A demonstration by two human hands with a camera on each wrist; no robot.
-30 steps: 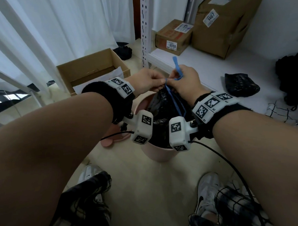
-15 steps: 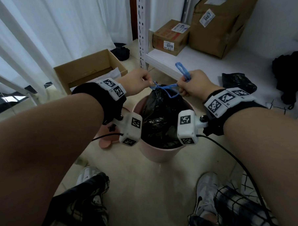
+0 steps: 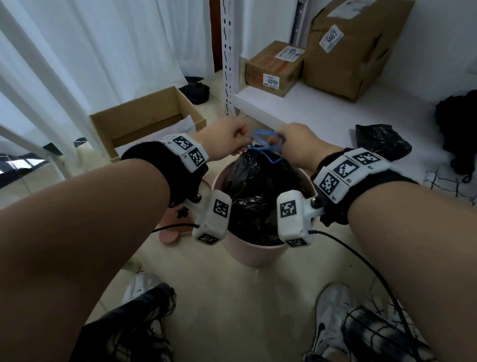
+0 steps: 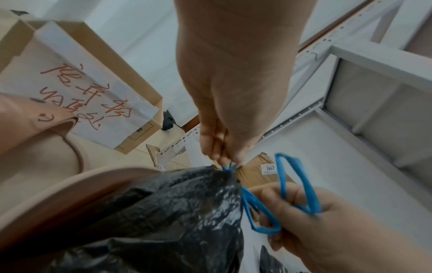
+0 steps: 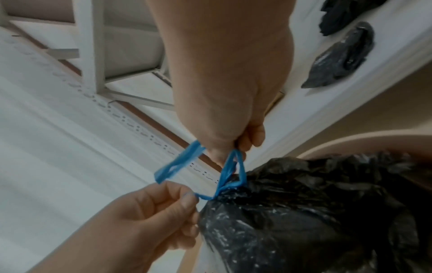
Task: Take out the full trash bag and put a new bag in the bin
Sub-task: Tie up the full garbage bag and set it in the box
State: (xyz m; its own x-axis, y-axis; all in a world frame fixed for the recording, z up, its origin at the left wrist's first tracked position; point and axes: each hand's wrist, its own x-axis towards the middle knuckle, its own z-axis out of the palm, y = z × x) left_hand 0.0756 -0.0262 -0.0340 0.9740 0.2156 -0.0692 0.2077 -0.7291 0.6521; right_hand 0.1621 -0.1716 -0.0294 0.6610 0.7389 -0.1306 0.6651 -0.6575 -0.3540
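Observation:
A full black trash bag (image 3: 256, 187) sits in a pink bin (image 3: 253, 254) on the floor, its neck gathered by a blue drawstring (image 3: 266, 143). My left hand (image 3: 241, 145) pinches one strand of the drawstring (image 4: 230, 167) just above the neck. My right hand (image 3: 280, 140) grips the looped strands (image 5: 229, 177) on the other side. The knot itself is small and partly hidden by my fingers. A folded black bag (image 3: 381, 142) lies on the white shelf to the right.
Behind the bin a low white shelf (image 3: 303, 109) holds two cardboard parcels (image 3: 275, 69). An open cardboard box (image 3: 141, 122) stands on the floor at the left, by white curtains. A pink lid (image 3: 172, 234) lies beside the bin. My shoes (image 3: 332, 321) are close in front.
My hands, pressed together over the bag's neck a second ago, have drawn apart sideways with the drawstring. The blue loop that stood above my right hand now lies lower between the hands.

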